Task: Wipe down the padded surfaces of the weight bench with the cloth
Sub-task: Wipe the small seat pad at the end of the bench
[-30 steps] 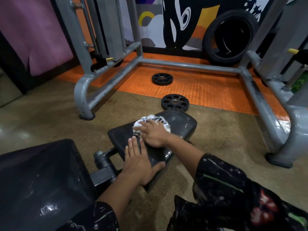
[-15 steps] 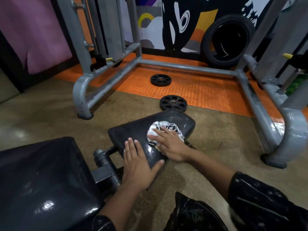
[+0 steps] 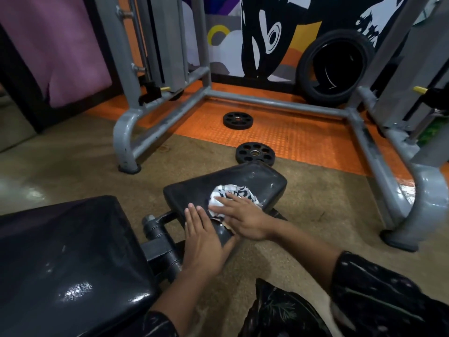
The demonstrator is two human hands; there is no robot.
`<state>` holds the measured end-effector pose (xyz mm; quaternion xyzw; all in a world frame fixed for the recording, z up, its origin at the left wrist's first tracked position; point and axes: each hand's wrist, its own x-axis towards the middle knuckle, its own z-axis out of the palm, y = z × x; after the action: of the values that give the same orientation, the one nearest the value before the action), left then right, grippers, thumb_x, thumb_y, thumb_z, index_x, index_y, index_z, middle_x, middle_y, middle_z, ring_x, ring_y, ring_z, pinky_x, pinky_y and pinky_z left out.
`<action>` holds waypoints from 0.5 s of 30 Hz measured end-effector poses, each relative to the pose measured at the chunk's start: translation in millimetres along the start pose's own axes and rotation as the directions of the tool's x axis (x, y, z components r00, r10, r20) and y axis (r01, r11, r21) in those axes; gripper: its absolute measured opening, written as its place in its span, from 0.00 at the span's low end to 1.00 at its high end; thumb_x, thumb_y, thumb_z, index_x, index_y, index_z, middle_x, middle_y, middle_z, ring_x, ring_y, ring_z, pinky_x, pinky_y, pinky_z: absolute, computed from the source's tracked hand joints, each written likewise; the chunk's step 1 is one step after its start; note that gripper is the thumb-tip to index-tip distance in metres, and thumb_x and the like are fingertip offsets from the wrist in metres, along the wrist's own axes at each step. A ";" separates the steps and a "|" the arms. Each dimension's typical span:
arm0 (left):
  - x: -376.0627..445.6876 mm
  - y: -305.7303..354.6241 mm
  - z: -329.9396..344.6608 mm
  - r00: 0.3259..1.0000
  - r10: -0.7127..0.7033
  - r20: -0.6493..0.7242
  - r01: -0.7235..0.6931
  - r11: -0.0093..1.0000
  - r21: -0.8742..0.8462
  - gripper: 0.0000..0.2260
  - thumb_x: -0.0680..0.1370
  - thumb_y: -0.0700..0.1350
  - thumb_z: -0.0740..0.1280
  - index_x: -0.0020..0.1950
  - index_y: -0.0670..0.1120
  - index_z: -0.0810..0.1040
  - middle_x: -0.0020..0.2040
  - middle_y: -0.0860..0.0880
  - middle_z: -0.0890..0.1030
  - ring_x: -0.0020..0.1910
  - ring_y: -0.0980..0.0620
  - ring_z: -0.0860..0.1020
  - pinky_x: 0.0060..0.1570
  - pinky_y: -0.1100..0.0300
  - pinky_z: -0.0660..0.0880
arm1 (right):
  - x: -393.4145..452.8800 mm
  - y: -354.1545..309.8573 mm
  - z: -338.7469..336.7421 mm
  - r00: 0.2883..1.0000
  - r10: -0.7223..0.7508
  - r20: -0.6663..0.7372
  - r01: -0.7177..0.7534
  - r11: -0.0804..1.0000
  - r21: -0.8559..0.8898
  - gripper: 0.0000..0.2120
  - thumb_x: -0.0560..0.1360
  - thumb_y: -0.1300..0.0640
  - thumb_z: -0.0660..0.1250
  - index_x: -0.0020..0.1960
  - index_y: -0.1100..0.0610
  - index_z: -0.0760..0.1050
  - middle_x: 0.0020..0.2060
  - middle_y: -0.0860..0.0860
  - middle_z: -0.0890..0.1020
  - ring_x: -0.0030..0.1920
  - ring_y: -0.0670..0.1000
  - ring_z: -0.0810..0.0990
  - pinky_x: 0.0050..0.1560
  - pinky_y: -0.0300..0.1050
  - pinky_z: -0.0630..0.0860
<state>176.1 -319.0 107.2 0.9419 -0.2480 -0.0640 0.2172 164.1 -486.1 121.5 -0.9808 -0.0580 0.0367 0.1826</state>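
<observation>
The bench has two black padded parts: a small seat pad (image 3: pixel 255 181) in the middle and a large glossy back pad (image 3: pixel 68 259) at lower left, joined by a black metal hinge (image 3: pixel 160 242). A white cloth with black print (image 3: pixel 233 192) lies on the small pad. My right hand (image 3: pixel 243 218) presses flat on the cloth's near side, fingers spread. My left hand (image 3: pixel 202 242) rests flat on the pad's near left corner, holding nothing.
Two black weight plates (image 3: pixel 255 153) (image 3: pixel 237 120) lie on the floor beyond the pad. A grey steel machine frame (image 3: pixel 274 103) rings the orange mat. A black tyre (image 3: pixel 335 69) leans on the painted wall. Concrete floor surrounds the bench.
My right hand slid the cloth from the pad's far left toward the middle and near edge. My left hand stayed on the near corner.
</observation>
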 end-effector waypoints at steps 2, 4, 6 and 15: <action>-10.6 -2.8 -2.3 1.000 -0.016 0.004 0.016 0.985 -0.172 0.53 0.72 0.69 0.60 0.73 0.39 0.29 0.75 0.42 0.31 0.74 0.48 0.32 0.72 0.57 0.40 | 9.7 19.3 -11.5 0.999 0.026 0.024 -0.026 1.000 -0.007 0.22 0.80 0.47 0.50 0.74 0.42 0.60 0.77 0.45 0.56 0.78 0.52 0.49 0.76 0.55 0.49; -17.7 -3.8 -7.1 1.000 -0.022 0.008 0.023 0.959 -0.282 0.54 0.72 0.65 0.65 0.73 0.42 0.27 0.76 0.46 0.31 0.74 0.51 0.32 0.71 0.59 0.45 | 38.1 15.8 -16.5 0.988 0.153 0.010 -0.152 0.988 -0.037 0.21 0.81 0.47 0.50 0.74 0.42 0.60 0.77 0.45 0.56 0.78 0.54 0.49 0.76 0.57 0.48; -17.0 -0.9 -11.9 0.999 -0.052 0.004 0.050 0.945 -0.324 0.56 0.71 0.61 0.70 0.73 0.43 0.27 0.76 0.46 0.32 0.75 0.51 0.35 0.72 0.58 0.49 | 65.2 -10.4 -10.6 0.979 0.206 0.012 -0.204 0.976 -0.078 0.21 0.82 0.49 0.50 0.74 0.41 0.59 0.78 0.46 0.55 0.78 0.55 0.48 0.75 0.59 0.46; -23.9 4.5 -10.7 0.988 -0.152 -0.035 0.133 0.937 -0.324 0.53 0.71 0.55 0.73 0.75 0.40 0.35 0.78 0.41 0.45 0.77 0.46 0.48 0.72 0.57 0.55 | -6.9 -18.7 0.6 0.997 -0.059 0.042 0.060 0.998 -0.009 0.21 0.82 0.53 0.54 0.75 0.44 0.60 0.77 0.45 0.56 0.78 0.52 0.48 0.76 0.55 0.47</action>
<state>155.7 -306.7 119.0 0.9110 -0.1587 -0.0908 0.3697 155.3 -469.4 128.1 -0.9785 -0.0911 0.0513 0.1775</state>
